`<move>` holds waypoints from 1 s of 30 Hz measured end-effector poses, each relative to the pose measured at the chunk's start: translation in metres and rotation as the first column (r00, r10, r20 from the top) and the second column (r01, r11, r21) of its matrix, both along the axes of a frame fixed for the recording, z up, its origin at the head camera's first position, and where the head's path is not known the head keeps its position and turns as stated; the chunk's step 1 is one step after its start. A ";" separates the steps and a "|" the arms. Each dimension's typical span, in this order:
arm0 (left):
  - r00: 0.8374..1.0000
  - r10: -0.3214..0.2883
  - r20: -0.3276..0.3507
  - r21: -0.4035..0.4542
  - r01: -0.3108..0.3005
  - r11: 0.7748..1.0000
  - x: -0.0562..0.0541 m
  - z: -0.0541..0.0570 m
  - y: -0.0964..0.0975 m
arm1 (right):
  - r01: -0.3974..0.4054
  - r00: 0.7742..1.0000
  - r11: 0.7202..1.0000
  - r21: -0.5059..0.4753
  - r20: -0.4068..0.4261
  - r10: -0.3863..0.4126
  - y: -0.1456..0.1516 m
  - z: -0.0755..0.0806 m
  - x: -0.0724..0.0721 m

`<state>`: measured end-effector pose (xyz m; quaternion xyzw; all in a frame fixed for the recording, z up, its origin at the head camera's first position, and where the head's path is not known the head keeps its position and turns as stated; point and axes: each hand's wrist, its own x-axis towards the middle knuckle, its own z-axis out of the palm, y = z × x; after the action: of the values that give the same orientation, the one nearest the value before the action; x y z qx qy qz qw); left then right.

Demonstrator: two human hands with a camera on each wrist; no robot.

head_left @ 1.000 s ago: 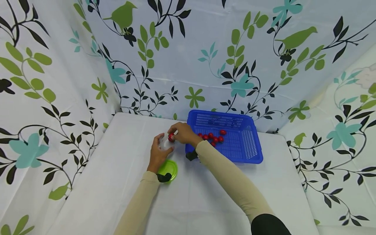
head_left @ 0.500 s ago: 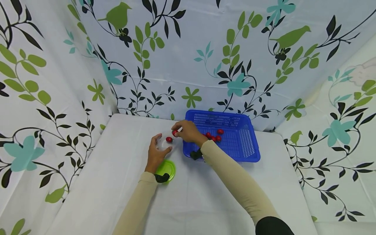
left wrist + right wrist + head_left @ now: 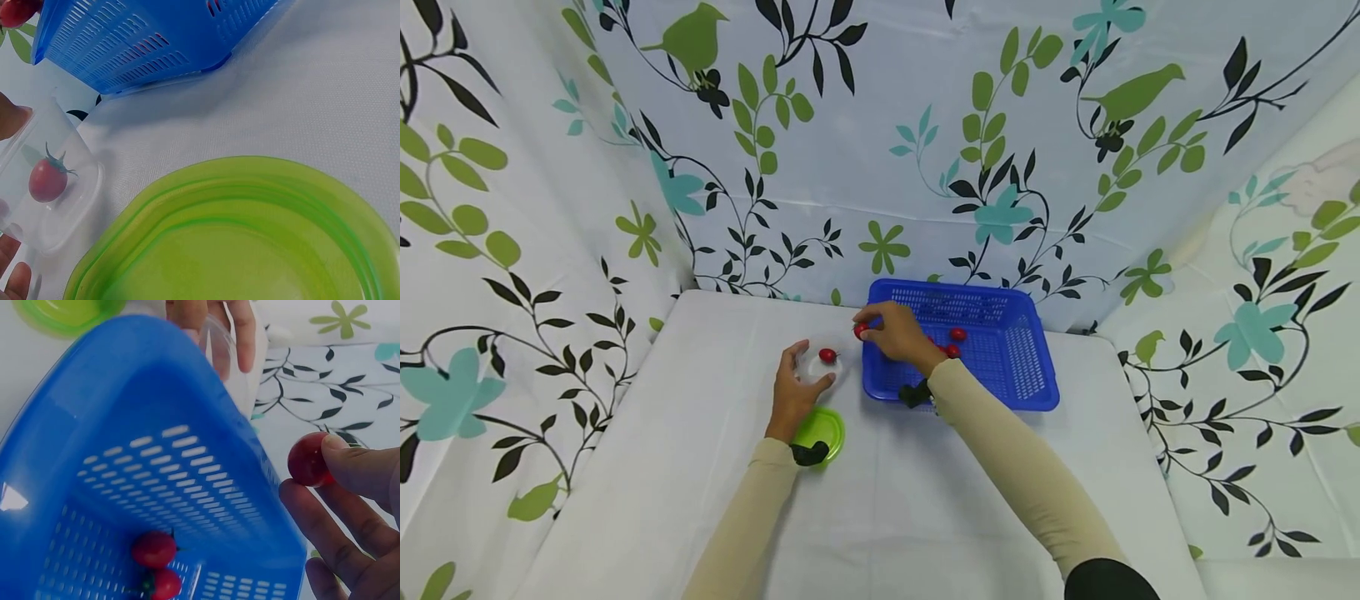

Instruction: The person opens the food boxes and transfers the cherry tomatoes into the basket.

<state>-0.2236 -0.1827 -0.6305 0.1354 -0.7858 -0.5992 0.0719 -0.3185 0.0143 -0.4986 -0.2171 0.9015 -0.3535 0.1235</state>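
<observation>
My left hand (image 3: 792, 400) grips a small clear plastic container (image 3: 75, 215) by its sides, thumb and fingers spread round it. A single cherry tomato (image 3: 47, 180) with a green stem lies inside the container. My right hand (image 3: 897, 335) pinches another cherry tomato (image 3: 309, 459) between thumb and fingertips, just beyond the left rim of a blue plastic basket (image 3: 1049, 367). In the right wrist view, two cherry tomatoes (image 3: 154, 549) show down in the basket; the right hand partly covers the basket's contents in the head view.
A green round-cornered lid (image 3: 250, 265) lies on the white tablecloth (image 3: 880, 500) beside my left wrist, partly under it in the head view. Patterned curtains (image 3: 850, 150) enclose the table at the back and both sides.
My right hand has drawn back from over the container to the right, up to the basket's rim, with a tomato in its fingers. The left hand keeps its place on the container.
</observation>
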 end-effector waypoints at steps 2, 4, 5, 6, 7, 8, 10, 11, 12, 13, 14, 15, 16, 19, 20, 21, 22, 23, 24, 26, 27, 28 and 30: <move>1.000 0.000 -0.001 0.002 0.000 1.000 0.000 0.000 0.000 | 0.022 1.000 1.000 -0.010 0.008 -0.022 0.005 -0.001 -0.001; 1.000 -0.001 -0.003 0.006 0.001 1.000 0.000 0.001 0.000 | 0.035 0.999 0.999 -0.019 0.001 -0.035 0.010 -0.002 -0.002; 1.000 -0.002 -0.002 0.007 0.002 1.000 0.000 0.001 0.000 | 0.037 0.999 0.999 -0.024 -0.003 -0.038 0.013 -0.003 -0.003; 1.000 -0.001 -0.002 0.010 0.001 1.000 0.000 0.001 0.000 | 0.039 0.999 0.999 -0.034 -0.004 -0.039 0.016 -0.003 -0.003; 1.000 -0.003 -0.001 0.011 0.003 1.000 0.000 0.001 0.000 | 0.041 0.999 0.998 -0.040 -0.005 -0.041 0.019 -0.003 -0.004; 1.000 -0.005 0.001 0.012 0.005 1.000 0.000 0.001 -0.001 | 0.044 0.999 0.998 -0.046 -0.006 -0.045 0.022 -0.004 -0.004; 1.000 -0.010 0.000 0.017 0.010 1.000 0.000 0.000 -0.001 | 0.047 0.999 0.998 -0.049 -0.004 -0.047 0.028 -0.005 -0.006; 1.000 -0.013 -0.003 0.021 0.013 1.000 0.000 -0.001 -0.002 | 0.047 0.999 0.998 -0.050 0.002 -0.047 0.031 -0.005 -0.006; 1.000 -0.016 -0.007 0.027 0.016 1.000 0.000 -0.001 -0.002 | 0.050 0.999 0.998 -0.047 0.004 -0.050 0.034 -0.006 -0.007; 1.000 -0.019 -0.012 0.031 0.020 0.999 0.000 -0.002 -0.002 | 0.055 0.998 0.998 -0.044 0.008 -0.054 0.037 -0.006 -0.007; 1.000 -0.021 -0.019 0.035 0.022 0.999 0.000 -0.002 -0.003 | 0.058 0.998 0.998 -0.039 0.012 -0.057 0.039 -0.006 -0.007; 0.999 -0.024 -0.026 0.040 0.025 0.999 0.000 -0.003 -0.003 | 0.061 0.998 0.997 -0.037 0.012 -0.060 0.042 -0.006 -0.007; 0.999 -0.025 -0.032 0.045 0.027 0.999 0.000 -0.003 -0.003 | 0.065 0.998 0.997 -0.037 0.014 -0.064 0.044 -0.006 -0.007; 0.999 -0.028 -0.042 0.048 0.030 0.998 0.001 -0.003 -0.003 | 0.085 0.996 0.996 -0.040 0.019 -0.084 0.052 -0.006 -0.007; 0.999 -0.028 -0.043 0.048 0.030 0.998 0.001 -0.003 -0.003 | 0.090 0.996 0.995 -0.043 0.020 -0.089 0.054 -0.006 -0.007; 0.999 -0.027 -0.043 0.048 0.029 0.998 0.001 -0.003 -0.003 | 0.095 0.995 0.994 -0.045 0.019 -0.094 0.057 -0.007 -0.007; 0.999 -0.027 -0.044 0.049 0.029 0.998 0.001 -0.003 -0.003 | 0.102 0.995 0.994 -0.043 0.021 -0.101 0.059 -0.008 -0.008; 0.999 -0.027 -0.044 0.049 0.029 0.998 0.001 -0.003 -0.003 | 0.107 0.994 0.993 -0.042 0.021 -0.106 0.062 -0.009 -0.008; 0.999 -0.027 -0.043 0.050 0.029 0.998 0.001 -0.002 -0.003 | 0.110 0.994 0.993 -0.038 0.020 -0.109 0.064 -0.010 -0.009; 0.999 -0.026 -0.042 0.048 0.028 0.998 0.001 -0.002 -0.003 | 0.120 0.993 0.992 -0.033 0.020 -0.120 0.069 -0.012 -0.010; 0.999 -0.026 -0.041 0.046 0.028 0.999 0.000 -0.002 -0.003 | 0.124 0.992 0.992 -0.027 0.018 -0.123 0.072 -0.013 -0.011; 0.999 -0.026 -0.040 0.045 0.027 0.999 0.000 -0.002 -0.003 | 0.128 0.992 0.992 -0.022 0.016 -0.127 0.074 -0.014 -0.011; 0.999 -0.025 -0.038 0.041 0.027 0.999 0.000 -0.003 -0.003 | 0.134 0.991 0.991 -0.013 0.014 -0.133 0.080 -0.017 -0.013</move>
<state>-0.2235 -0.1856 -0.6334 0.1152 -0.7734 -0.6186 0.0761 -0.3314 0.0941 -0.5152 -0.1549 0.9107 -0.3687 0.1039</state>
